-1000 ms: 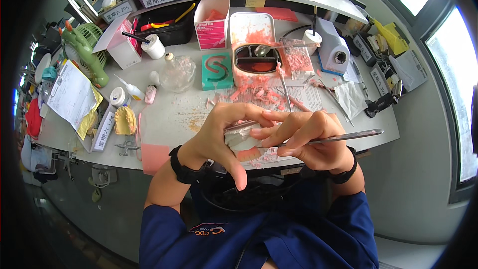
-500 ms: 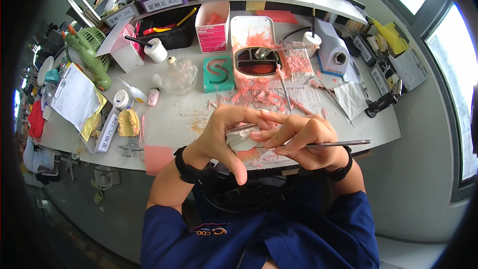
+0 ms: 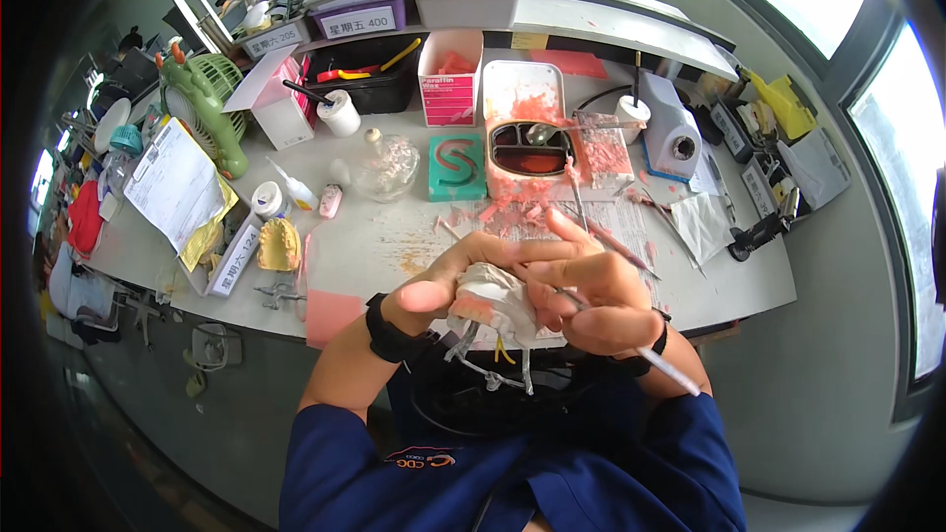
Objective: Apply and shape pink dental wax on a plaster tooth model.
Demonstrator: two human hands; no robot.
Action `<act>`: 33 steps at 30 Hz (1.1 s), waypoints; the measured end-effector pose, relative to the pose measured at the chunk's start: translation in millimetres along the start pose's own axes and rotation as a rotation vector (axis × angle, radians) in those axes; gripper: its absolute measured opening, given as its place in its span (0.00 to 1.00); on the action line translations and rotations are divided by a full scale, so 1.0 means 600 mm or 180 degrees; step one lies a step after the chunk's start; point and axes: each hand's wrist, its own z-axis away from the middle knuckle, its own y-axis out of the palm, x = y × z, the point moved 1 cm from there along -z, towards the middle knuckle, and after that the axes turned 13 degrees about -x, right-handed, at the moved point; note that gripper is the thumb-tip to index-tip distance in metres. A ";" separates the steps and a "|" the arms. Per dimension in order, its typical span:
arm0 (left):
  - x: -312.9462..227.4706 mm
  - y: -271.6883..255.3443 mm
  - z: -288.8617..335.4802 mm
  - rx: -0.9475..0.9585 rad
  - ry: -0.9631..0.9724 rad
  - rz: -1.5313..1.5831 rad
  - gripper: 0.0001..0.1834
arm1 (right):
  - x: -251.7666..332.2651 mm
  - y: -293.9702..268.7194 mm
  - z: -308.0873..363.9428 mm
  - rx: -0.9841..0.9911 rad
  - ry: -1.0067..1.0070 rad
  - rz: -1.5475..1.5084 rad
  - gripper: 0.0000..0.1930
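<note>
My left hand (image 3: 439, 281) is closed around a white plaster dental model (image 3: 493, 286) with a strip of pink wax (image 3: 472, 310) along one edge. A metal articulator frame (image 3: 483, 369), with a yellow piece on it, hangs from the model over my lap. In my right hand (image 3: 611, 300) a slim metal wax carver (image 3: 675, 369) is gripped like a pen, its handle end slanting down to the right. Those fingers are close against the model, and the tool's tip is hidden behind them.
Beyond my hands stands a wax heater (image 3: 532, 163) amid pink scraps. A green S-patterned block (image 3: 456, 167), a glass burner (image 3: 386, 166) and a wax box (image 3: 451, 79) are nearby. A yellow dental cast (image 3: 279, 244) and a pink wax sheet (image 3: 333, 317) lie left.
The model has turned over in my left hand, bringing the pink wax edge and articulator frame into view. My right hand has tilted, swinging the carver's handle downward. The head view has shifted slightly.
</note>
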 end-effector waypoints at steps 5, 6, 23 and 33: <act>-0.008 0.006 0.005 -0.0118 -0.0138 0.0412 0.33 | 0.019 -0.005 -0.021 -0.0139 0.0672 -0.0497 0.05; -0.004 -0.008 0.010 -0.0144 -0.0058 -0.0132 0.34 | 0.023 -0.007 -0.028 -0.0134 0.0678 -0.0497 0.05; -0.008 -0.002 -0.010 -0.0431 -0.0685 -0.0657 0.42 | -0.009 0.004 -0.010 -0.0168 0.0001 0.0220 0.13; 0.014 -0.028 -0.040 -0.1524 0.1525 -0.2079 0.56 | -0.008 -0.041 -0.003 -0.1902 0.1656 0.1027 0.06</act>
